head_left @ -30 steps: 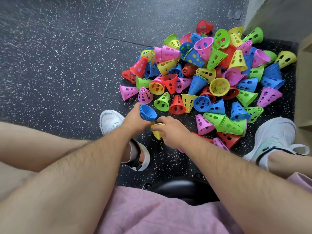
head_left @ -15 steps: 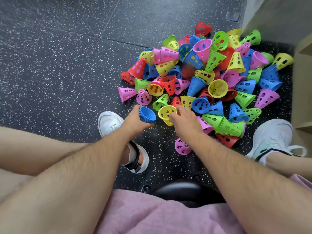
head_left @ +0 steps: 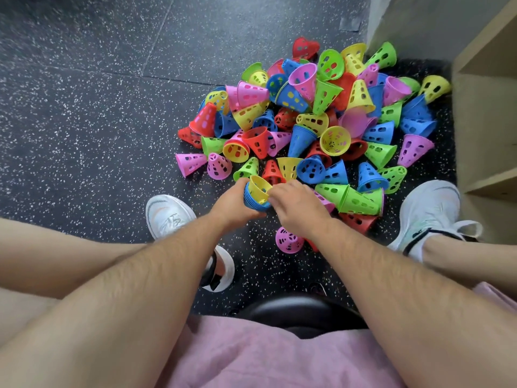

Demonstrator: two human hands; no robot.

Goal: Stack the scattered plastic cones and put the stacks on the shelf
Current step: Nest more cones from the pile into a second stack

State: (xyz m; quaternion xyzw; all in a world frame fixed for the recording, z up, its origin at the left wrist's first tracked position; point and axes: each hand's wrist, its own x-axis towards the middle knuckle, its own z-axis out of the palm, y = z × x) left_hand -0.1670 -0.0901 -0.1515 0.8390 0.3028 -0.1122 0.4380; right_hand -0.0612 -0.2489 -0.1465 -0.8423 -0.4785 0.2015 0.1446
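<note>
Perforated plastic cones (head_left: 321, 121) in red, yellow, green, blue and pink lie heaped on the dark speckled rubber floor (head_left: 84, 107), right of centre and on the far side of the hands. The heap reaches the foot of a pale wooden shelf unit (head_left: 486, 65) at the right edge.

At the heap's near edge the left hand (head_left: 233, 201) is wrapped round a stack of blue cones (head_left: 256, 204), nested one in another, with the wide mouth turned up and to the right. A yellow cone (head_left: 258, 189) sits tip-first in that mouth, only partly sunk, with its rim clear of the blue rims. The right hand (head_left: 300, 210) comes in from the right, fingers curled and fingertips (head_left: 275, 196) gripping the yellow cone's side (the thumb is hidden). The two hands almost touch.

A single pink cone (head_left: 288, 240) lies apart from the heap, near, just beside the right wrist. A white left shoe (head_left: 167, 215) stands left of the hands and a white right shoe (head_left: 428, 211) stands right, beside the shelf unit. Nearest of all are a black round seat (head_left: 302, 312) and pink cloth (head_left: 265, 359).
</note>
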